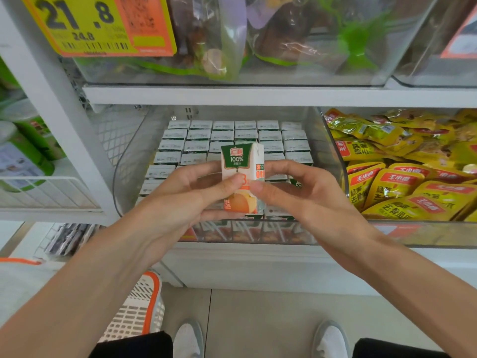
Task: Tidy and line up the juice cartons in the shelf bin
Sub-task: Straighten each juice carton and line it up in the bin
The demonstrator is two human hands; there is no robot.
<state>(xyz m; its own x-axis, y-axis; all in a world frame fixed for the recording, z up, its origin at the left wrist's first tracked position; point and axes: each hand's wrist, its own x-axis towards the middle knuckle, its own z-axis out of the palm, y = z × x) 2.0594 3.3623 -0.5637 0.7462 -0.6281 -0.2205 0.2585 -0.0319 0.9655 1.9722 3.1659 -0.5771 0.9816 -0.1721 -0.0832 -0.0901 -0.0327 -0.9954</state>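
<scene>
A small white juice carton point(241, 161) with a green top label and an orange fruit picture stands upright in the air above the front of the clear shelf bin point(124, 161). My left hand point(185, 195) grips its left side with thumb on the front face. From the right, my right hand point(291, 192) pinches the carton's lower right edge. Behind and below, several rows of identical cartons point(222, 136) stand packed in the bin, tops facing up. The front rows are partly hidden by my hands.
A neighbouring clear bin holds yellow snack packets point(402, 182) on the right. Bagged goods point(206, 47) and a yellow price tag point(85, 24) sit on the shelf above. A white and orange basket point(139, 311) stands on the floor at my left foot.
</scene>
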